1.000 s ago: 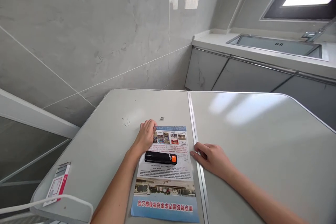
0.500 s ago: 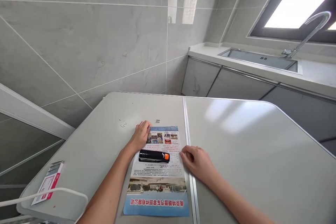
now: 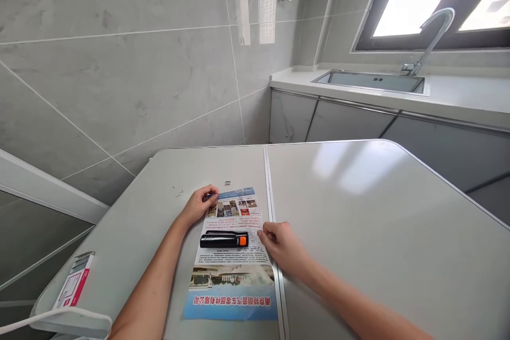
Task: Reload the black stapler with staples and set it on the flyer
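Note:
A printed leaflet [image 3: 239, 255] lies flat on the table, its large red characters upside down from here. My left hand [image 3: 199, 203] is closed on the leaflet's far left corner, thumb over the top of the sheet. With thumb and fingertips together, my right hand [image 3: 281, 244] pinches the leaflet's right edge, beside the metal seam. Between the hands a black stapler [image 3: 223, 239] with an orange end piece rests crosswise on the sheet, touched by neither hand. Short strips of staples [image 3: 227, 183] lie just beyond the leaflet's far edge.
Small loose staples [image 3: 178, 192] are scattered left of my left hand. A red and white packet [image 3: 75, 282] lies at the table's left, near a white cable [image 3: 59, 312]. A metal seam [image 3: 269, 186] divides the table [image 3: 358, 234]. Beyond stands a counter with a sink [image 3: 370, 82].
The camera view has turned, so everything shifts somewhat left. My left thumb now shows on the leaflet's corner. The stapler sits straighter across the sheet and looks turned a little.

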Motion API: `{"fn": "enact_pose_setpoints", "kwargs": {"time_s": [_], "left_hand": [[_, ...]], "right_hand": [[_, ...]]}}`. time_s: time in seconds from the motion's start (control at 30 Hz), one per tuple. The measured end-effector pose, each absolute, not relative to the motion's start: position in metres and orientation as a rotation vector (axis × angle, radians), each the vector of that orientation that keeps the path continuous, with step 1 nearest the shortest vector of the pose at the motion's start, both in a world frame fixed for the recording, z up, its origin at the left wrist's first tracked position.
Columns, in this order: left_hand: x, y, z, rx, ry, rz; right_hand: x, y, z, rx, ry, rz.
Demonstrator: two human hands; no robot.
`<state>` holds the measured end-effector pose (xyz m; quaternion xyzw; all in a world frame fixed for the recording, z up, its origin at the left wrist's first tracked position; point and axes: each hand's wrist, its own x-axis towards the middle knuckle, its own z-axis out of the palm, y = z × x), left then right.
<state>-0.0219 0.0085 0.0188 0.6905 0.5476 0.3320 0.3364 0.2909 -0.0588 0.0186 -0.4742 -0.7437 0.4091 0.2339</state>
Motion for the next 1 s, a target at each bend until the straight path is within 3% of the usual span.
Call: {"fn": "enact_pose_setpoints", "kwargs": {"time_s": [0.27,0.47,1.0], "left_hand": [[-0.012,0.010,0.014,1.881,1.494,0.766],[-0.012,0.012,0.012,1.917,1.560,0.741],[0.023,0.007,0.008,2.220,1.540,0.640]], "right_hand": [[0.310,-0.057,0.041,-1.372,-2.299,1.227],[0.316,-0.063,0.049,-1.212,-2.436,1.878],[0.347,-0.038,0.060,-1.123,-2.242,2.427]]}}
